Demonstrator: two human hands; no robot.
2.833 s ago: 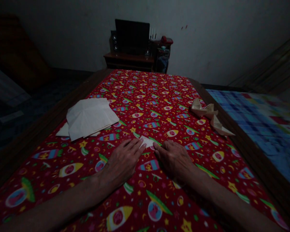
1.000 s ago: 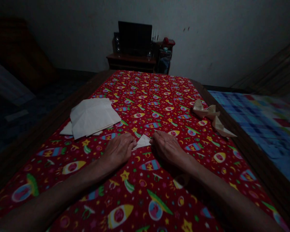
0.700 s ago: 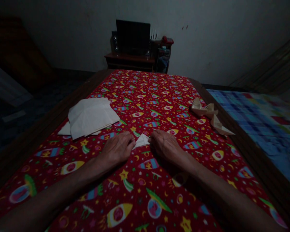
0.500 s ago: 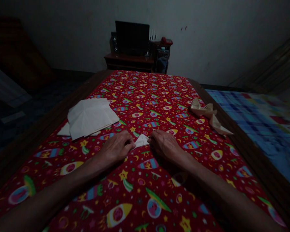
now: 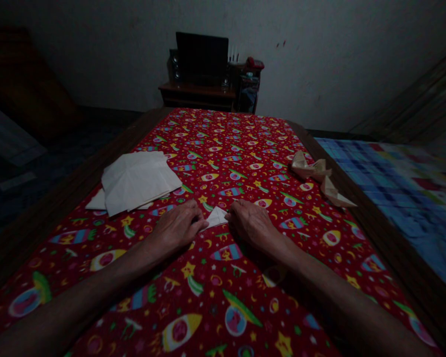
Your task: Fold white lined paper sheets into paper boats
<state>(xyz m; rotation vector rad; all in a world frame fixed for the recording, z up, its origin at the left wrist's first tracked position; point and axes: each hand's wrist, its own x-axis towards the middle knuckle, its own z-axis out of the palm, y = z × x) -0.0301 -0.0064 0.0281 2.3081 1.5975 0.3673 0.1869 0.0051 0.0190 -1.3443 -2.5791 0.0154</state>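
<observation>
A small piece of folded white paper lies on the red patterned cloth, its middle rising to a point. My left hand is closed on its left end, thumb and fingers pinched together. At the right end my right hand is likewise closed, with its fingertips on the paper. Both ends of the paper are hidden under the fingers. A stack of creased white paper sheets lies beyond my left hand. Several folded paper boats sit in a row along the right side of the cloth.
The cloth covers a long table with a dark wooden edge. Past the far end stand a dark screen on a low cabinet and a red telephone. Blue checked bedding lies to the right.
The view has shifted very slightly. Both hands keep hold of the folded paper in the same place, and nothing else has visibly moved.
</observation>
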